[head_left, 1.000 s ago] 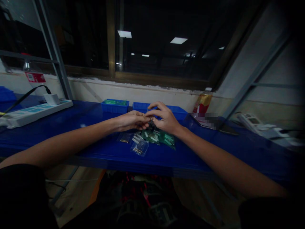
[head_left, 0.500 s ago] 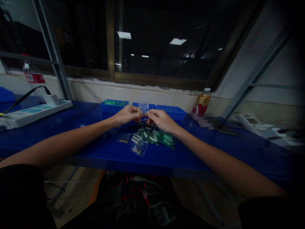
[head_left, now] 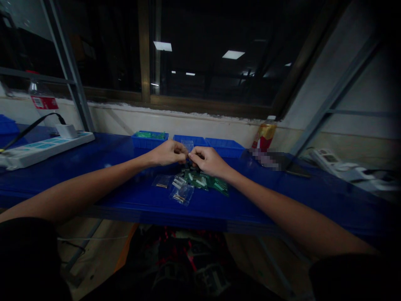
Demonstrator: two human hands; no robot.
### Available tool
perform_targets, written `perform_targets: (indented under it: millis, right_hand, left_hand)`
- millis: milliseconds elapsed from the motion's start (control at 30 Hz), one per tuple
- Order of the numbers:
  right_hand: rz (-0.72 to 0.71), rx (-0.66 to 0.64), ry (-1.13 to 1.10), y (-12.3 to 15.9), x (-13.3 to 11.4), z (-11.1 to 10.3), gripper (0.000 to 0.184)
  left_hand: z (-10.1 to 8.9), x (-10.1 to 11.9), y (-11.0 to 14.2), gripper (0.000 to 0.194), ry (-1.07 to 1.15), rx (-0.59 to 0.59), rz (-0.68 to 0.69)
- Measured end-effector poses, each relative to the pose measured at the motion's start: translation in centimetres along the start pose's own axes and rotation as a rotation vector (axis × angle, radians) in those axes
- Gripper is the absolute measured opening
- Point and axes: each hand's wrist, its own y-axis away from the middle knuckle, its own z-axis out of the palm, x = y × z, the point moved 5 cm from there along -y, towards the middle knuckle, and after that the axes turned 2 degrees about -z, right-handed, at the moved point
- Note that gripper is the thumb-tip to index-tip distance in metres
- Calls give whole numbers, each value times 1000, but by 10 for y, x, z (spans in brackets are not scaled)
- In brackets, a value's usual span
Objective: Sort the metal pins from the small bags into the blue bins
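Observation:
My left hand [head_left: 167, 153] and my right hand [head_left: 207, 160] meet over the blue bench [head_left: 103, 175], both pinched on a small clear plastic bag [head_left: 188, 146] held between them. Just below the hands lies a heap of green circuit boards [head_left: 206, 181] with pale connectors. Two more clear bags with small metal parts lie on the bench: one [head_left: 183, 193] in front of the heap and one [head_left: 162, 181] to its left.
Three shallow blue bins [head_left: 149, 140] stand along the wall behind the hands. A white power strip [head_left: 37, 149] with a plugged adapter lies at the left. A red and yellow bottle [head_left: 263, 135] and a dark flat device [head_left: 288, 165] sit right, white equipment [head_left: 341, 167] farther right.
Both hands rose from the circuit board heap with a clear bag pinched between them, then drew a little lower and closer together.

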Motion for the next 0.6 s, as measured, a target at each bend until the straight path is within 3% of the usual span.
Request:
perform_targets:
  millis: [200, 333, 467, 600]
  right_hand:
    - [-30, 85, 72, -3, 8, -10, 21]
    - [-99, 132, 181, -2, 9, -20, 20]
    - [-162, 113, 252, -1, 6, -20, 19]
    - [-189, 62, 260, 0, 2, -16, 18]
  left_hand:
    - [-5, -6, -4, 25, 83, 27, -70]
    - [-7, -20, -3, 21, 299, 95, -279]
    - [5, -31, 1, 48, 615, -25, -481]
    - [13, -31, 3, 40, 717, -126, -527]
